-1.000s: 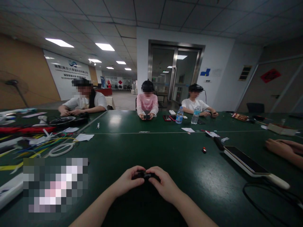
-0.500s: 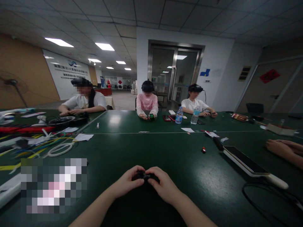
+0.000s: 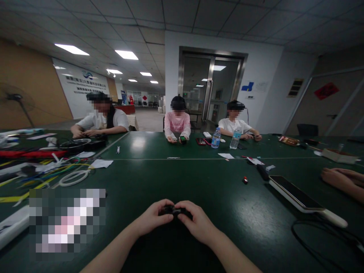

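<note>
My left hand (image 3: 152, 219) and my right hand (image 3: 197, 223) meet low at the centre of the green table (image 3: 176, 178). Both have their fingers curled round a small black object (image 3: 172, 210) pinched between the fingertips. Most of that object is hidden by my fingers, so its shape is unclear. My forearms run down to the bottom edge of the view.
A long white power strip (image 3: 304, 201) with a black cable (image 3: 321, 239) lies at the right. Coloured wires and white cable coils (image 3: 68, 176) lie at the left. A small red item (image 3: 245, 179) sits mid-table. Three people sit across the table with water bottles (image 3: 216, 138); another person's hand (image 3: 341, 180) rests at far right.
My hands stay in place on the black object. The view has shifted slightly. The person in pink across the table has moved their hands a little.
</note>
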Demonstrator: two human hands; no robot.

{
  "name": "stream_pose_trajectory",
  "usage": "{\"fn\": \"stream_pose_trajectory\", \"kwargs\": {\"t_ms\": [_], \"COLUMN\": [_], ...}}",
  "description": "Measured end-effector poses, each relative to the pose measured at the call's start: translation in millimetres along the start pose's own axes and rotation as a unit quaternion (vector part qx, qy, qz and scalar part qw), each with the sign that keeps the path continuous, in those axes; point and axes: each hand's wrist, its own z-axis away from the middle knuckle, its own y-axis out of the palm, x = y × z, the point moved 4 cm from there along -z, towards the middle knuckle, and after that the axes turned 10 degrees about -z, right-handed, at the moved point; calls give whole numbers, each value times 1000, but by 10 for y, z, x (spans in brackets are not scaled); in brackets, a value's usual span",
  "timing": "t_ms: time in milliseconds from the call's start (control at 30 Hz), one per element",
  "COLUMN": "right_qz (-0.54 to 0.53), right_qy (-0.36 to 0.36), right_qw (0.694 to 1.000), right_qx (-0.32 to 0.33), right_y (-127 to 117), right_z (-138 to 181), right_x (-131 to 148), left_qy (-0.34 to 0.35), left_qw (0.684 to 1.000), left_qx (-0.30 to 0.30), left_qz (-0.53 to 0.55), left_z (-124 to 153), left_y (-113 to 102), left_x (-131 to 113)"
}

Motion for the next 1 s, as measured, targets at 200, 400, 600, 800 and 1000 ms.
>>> {"fn": "stream_pose_trajectory", "kwargs": {"t_ms": [200, 400, 600, 800, 1000], "right_qz": [-22, -26, -39, -34, -44], "right_qy": [3, -6, 5, 16, 19], "right_qw": [1000, 1000, 999, 999, 999], "right_qx": [-5, -14, -28, -20, -18], "right_y": [-10, -5, 14, 1, -10], "right_z": [2, 8, -5, -12, -1], "right_x": [44, 54, -29, -7, 33], "left_qy": [4, 1, -16, -9, -16], "left_qw": [1000, 999, 999, 999, 998], "left_qx": [-24, -32, -17, -4, -12], "left_qz": [-8, 8, 28, 36, 56], "left_z": [-16, -38, -61, -33, -28], "left_y": [-22, -36, -30, -34, -39], "left_x": [51, 105, 170, 112, 96]}}
